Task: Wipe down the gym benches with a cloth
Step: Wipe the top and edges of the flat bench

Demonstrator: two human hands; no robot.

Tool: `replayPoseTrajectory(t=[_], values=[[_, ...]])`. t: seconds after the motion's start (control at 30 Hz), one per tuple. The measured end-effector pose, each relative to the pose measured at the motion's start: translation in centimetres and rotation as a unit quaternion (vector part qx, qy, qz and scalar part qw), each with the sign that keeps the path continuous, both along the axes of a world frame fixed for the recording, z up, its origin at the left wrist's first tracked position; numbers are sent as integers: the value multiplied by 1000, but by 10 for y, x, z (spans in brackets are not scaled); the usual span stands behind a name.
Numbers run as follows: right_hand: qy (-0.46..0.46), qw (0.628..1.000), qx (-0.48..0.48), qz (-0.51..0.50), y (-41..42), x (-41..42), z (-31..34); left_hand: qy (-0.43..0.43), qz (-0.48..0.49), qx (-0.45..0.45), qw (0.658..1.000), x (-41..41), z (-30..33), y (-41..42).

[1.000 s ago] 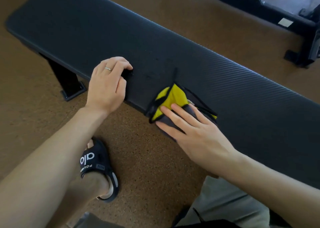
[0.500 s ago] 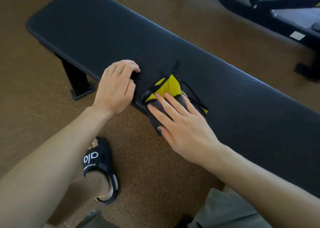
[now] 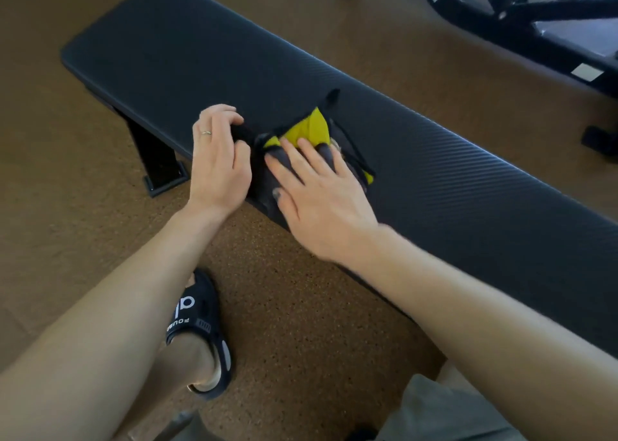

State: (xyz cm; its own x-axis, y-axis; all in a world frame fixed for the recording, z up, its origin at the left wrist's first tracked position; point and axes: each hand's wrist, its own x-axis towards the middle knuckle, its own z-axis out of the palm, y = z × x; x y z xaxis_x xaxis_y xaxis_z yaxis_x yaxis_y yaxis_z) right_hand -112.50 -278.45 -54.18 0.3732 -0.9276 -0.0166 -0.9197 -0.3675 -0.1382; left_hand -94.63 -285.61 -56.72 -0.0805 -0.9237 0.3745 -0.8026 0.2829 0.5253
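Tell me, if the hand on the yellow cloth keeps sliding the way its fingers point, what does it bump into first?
Probably the left hand. The right hand presses flat on the cloth, fingers aimed up-left along the bench's near edge, and the left hand rests there, almost touching the cloth.

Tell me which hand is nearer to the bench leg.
Left. The left hand rests on the bench's near edge just right of the bench leg; the right hand presses the cloth farther along the bench.
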Motion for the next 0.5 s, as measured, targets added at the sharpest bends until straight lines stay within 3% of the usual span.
replayPoseTrajectory(t=[0.13,0.27,0.5], values=[[32,996,7,79,59,-15,0,55,37,-10,998,-5,1,-1],[-8,997,-6,72,5,2,-5,95,52,-24,994,-5,3,-1],[-15,1000,14,8,-76,-8,0,51,76,-11,996,-9,1,-1]])
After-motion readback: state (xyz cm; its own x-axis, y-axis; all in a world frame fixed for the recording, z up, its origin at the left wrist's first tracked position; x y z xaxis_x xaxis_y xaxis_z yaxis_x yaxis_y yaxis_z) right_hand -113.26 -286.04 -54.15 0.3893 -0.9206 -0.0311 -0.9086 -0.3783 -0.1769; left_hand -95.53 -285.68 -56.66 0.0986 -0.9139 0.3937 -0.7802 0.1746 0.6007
